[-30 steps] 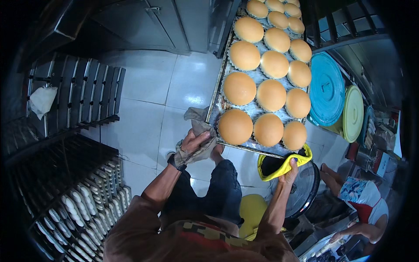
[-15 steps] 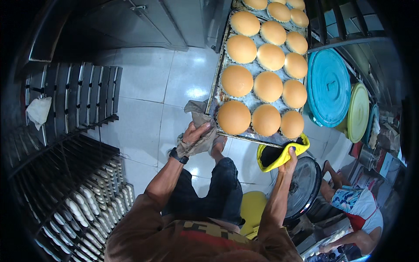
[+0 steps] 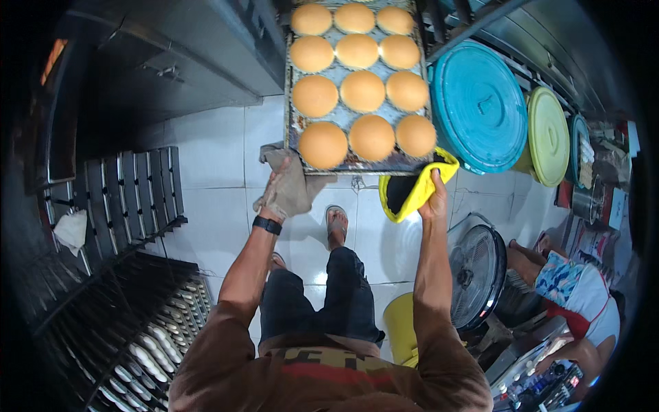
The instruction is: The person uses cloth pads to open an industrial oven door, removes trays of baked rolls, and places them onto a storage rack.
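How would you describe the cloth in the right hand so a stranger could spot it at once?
Find the long tray of round golden buns at the top middle. At its near right corner, the right hand holds the yellow cloth. Its black inside and bright colour set it apart from the plain grey cloth in the left hand.

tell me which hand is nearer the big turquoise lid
Right. The right hand, gripping a yellow-trimmed pot holder at the near right corner of the baking tray, is below-left of the big turquoise lid; the left hand, farther, holds a grey cloth at the near left corner.
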`<action>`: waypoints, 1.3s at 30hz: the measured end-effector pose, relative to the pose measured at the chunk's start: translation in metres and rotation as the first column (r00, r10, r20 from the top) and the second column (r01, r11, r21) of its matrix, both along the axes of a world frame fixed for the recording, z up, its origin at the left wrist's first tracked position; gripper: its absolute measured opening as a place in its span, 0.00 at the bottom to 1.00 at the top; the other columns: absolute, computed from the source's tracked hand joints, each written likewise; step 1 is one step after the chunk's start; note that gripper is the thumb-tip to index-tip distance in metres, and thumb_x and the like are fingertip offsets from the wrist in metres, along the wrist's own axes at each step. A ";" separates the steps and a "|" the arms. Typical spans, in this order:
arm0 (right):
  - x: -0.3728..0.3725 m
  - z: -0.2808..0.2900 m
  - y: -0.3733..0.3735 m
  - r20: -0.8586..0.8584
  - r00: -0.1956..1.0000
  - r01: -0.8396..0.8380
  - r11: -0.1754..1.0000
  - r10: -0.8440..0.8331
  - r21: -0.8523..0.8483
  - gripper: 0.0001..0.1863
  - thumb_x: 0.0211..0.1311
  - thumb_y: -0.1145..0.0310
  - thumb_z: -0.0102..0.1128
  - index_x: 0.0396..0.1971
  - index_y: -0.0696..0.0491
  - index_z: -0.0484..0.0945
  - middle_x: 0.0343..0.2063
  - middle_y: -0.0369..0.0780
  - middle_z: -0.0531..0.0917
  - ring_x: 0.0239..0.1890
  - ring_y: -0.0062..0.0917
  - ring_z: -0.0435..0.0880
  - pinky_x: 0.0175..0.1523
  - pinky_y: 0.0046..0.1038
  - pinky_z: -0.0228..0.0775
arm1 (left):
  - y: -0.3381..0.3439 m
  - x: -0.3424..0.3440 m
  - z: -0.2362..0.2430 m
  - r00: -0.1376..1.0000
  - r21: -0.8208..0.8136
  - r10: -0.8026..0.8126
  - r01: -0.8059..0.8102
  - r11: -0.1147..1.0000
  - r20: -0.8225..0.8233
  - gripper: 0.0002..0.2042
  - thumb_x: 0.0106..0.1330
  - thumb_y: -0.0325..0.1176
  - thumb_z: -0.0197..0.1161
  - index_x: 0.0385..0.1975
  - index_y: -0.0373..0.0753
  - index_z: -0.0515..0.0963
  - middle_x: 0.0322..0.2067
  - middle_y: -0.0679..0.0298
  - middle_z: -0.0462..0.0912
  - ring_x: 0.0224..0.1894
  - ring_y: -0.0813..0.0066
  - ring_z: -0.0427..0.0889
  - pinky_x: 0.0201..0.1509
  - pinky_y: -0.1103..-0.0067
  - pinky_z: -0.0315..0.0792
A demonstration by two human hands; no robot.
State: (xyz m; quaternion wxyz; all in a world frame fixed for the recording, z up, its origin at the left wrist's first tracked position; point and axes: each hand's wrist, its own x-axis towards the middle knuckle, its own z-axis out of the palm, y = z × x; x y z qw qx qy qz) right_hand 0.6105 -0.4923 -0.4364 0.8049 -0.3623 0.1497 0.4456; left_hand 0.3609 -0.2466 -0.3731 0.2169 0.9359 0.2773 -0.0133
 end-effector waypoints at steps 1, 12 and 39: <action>0.006 -0.003 0.003 -0.011 1.000 0.001 1.000 -0.001 0.002 0.17 0.61 0.62 0.58 0.47 0.53 0.72 0.40 0.39 0.81 0.42 0.28 0.81 0.50 0.33 0.74 | 0.008 0.013 0.004 1.000 0.005 -0.018 0.018 1.000 0.006 0.28 0.58 0.51 0.59 0.50 0.34 0.69 0.41 0.46 0.76 0.43 0.43 0.75 0.50 0.62 0.68; -0.071 0.055 -0.143 -0.132 0.981 0.091 0.937 -0.143 -0.338 0.17 0.62 0.65 0.56 0.49 0.57 0.71 0.42 0.41 0.81 0.42 0.31 0.82 0.49 0.34 0.75 | 0.089 0.082 0.014 0.976 0.117 0.195 -0.183 0.976 -0.100 0.23 0.60 0.49 0.56 0.41 0.32 0.73 0.33 0.49 0.79 0.35 0.49 0.77 0.41 0.62 0.67; -0.238 0.234 -0.513 0.153 0.780 0.487 0.435 -0.606 -0.757 0.13 0.54 0.72 0.63 0.40 0.57 0.78 0.32 0.36 0.82 0.35 0.24 0.81 0.41 0.27 0.72 | -0.350 0.377 0.041 0.717 -0.693 -0.696 0.516 0.504 0.028 0.18 0.63 0.45 0.58 0.32 0.32 0.77 0.27 0.55 0.81 0.29 0.65 0.78 0.35 0.69 0.71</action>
